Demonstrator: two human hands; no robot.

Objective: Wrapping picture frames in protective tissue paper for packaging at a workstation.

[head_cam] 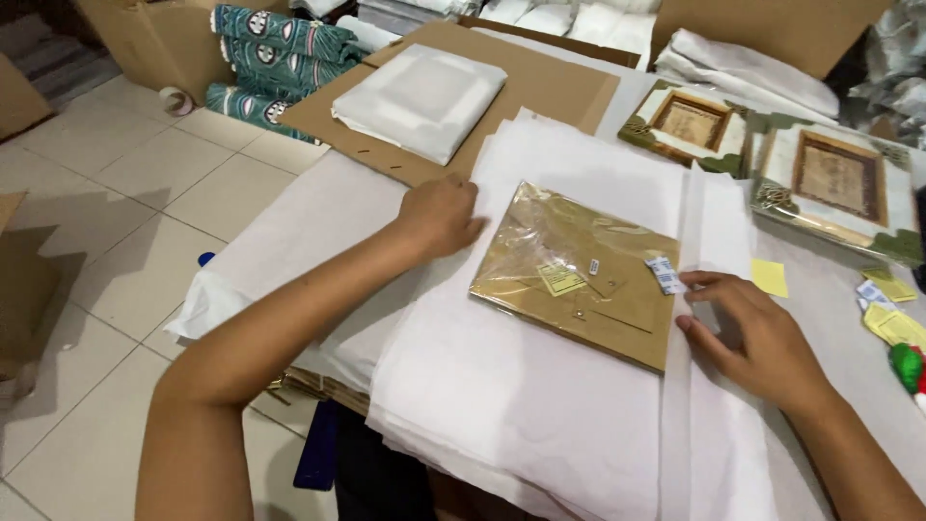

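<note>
Far left I see tiled floor and a roll of tape by a cardboard box. Next to it, rolled patterned fabric in teal.

On the surface, a flat cardboard sheet carries a folded white bundle.

My left hand lies knuckles up on the stack of white tissue paper, fingers curled at the edge of the top sheet. The grip looks pinched on that paper edge, but the fingertips are hidden, so I cannot tell for sure.

Centre: the plastic-wrapped frame lies face down on the tissue, brown backing up, with a yellow tag and small white label on it. It sits between both hands, just beside the left one.

A folded strip of tissue runs along the frame's right edge. My right hand rests flat on it, fingers spread, grip released, fingertips touching the frame's right edge.

Right of that: a yellow sticky note, more yellow tags, a red-green object at the border. Behind, two ornate picture frames lie face up.
</note>
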